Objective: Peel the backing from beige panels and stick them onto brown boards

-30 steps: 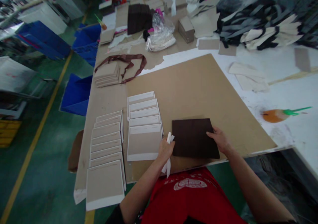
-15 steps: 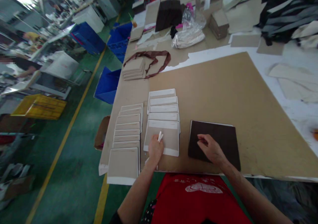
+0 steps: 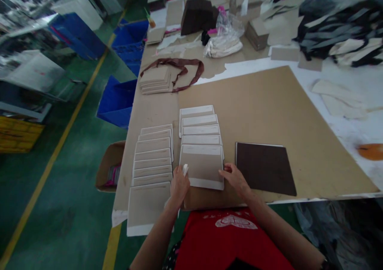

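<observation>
My left hand (image 3: 180,185) is closed around a small white stick-like piece (image 3: 185,169), its lower part hidden by the fingers. It rests by the left edge of a beige panel (image 3: 202,164) with white bands at top and bottom, the front one of an overlapping row. At that panel's right edge is my right hand (image 3: 236,179), thumb and fingertips pinched on the border. A dark brown panel (image 3: 266,168) lies flat to the right, a pale edge showing beneath it. Left of my left hand runs a second overlapping row of beige panels (image 3: 149,206).
Behind the rows lie a stack of beige pieces (image 3: 155,80) and a brown strap (image 3: 196,72). A clear plastic bag (image 3: 224,42) and dark strips (image 3: 338,30) sit farther back. Blue bins (image 3: 118,102) and a cardboard box (image 3: 109,166) stand beside the table's left edge.
My right hand has moved left from above the dark brown panel to the right edge of the front beige panel. My left hand has shifted to that panel's left edge, still holding the white piece.
</observation>
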Demonstrator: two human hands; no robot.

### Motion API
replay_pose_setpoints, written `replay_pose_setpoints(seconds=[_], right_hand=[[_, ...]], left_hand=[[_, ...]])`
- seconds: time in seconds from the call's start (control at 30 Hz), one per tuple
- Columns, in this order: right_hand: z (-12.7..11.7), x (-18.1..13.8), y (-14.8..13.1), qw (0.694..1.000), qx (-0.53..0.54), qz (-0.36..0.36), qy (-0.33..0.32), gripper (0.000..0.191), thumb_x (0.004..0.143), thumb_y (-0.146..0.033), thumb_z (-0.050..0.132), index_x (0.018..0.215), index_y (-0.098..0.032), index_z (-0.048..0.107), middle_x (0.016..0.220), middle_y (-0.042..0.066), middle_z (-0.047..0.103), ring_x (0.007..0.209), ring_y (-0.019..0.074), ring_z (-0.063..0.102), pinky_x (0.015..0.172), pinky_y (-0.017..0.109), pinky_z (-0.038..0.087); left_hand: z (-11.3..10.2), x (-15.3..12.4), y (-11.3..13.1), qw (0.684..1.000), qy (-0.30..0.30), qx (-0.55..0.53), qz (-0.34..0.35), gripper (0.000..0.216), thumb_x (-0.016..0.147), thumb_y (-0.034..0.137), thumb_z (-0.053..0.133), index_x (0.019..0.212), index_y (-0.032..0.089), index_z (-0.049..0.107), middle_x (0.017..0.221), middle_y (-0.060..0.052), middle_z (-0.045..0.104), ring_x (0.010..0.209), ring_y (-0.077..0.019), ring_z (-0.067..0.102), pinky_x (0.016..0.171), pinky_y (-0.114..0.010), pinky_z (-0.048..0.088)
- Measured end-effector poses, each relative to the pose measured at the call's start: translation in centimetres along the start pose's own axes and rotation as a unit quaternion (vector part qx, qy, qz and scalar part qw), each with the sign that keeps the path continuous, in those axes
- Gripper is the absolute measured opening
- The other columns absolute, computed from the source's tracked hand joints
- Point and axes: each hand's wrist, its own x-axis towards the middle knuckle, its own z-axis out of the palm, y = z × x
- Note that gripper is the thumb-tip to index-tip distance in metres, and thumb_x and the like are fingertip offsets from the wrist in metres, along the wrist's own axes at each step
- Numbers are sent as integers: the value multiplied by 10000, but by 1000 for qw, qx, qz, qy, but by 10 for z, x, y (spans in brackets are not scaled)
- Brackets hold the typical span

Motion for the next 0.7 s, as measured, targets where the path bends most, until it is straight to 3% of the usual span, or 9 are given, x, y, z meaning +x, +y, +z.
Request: replay_pose_setpoints(seconds=[0.13, 0.3, 0.5, 0.7], right_hand=[[3, 0, 0, 1000, -6, -18, 23, 472, 679, -441, 681, 1069, -179, 638, 1002, 90, 676, 920, 248, 639, 827, 347, 512], [7, 1, 1, 996, -55, -62, 31, 415, 736, -366, 619, 1113, -196, 645, 1084, 99, 651, 959, 246, 629, 893, 363, 495], [16, -6, 2, 977, -129, -158, 59, 479, 756, -327, 595, 1215, -189, 605, 1162, 117, 600, 1136, 283, 548, 1040, 421, 406], [13, -5, -2, 988, -69, -115, 71, 423, 716, -359, 634, 1097, -178, 604, 1155, 129, 571, 1093, 278, 557, 996, 417, 441]], left_hand=[[-4, 1, -4, 1000, -7, -4, 24, 324, 908, 144, 456, 1219, 170, 541, 1256, -140, 564, 1154, -236, 566, 939, -313, 452], [-3, -3, -2, 1000, -15, 3, 4, 314, 901, 130, 455, 1197, 194, 540, 1254, -131, 562, 1090, -239, 594, 892, -329, 471], [4, -6, 0, 999, 2, 33, 7, 320, 912, 153, 446, 1227, 179, 499, 1364, -159, 477, 1010, -234, 638, 782, -305, 491], [-1, -4, 5, 999, -6, 34, -10, 329, 911, 212, 494, 1234, 156, 472, 1346, -176, 481, 1044, -257, 635, 801, -317, 490]])
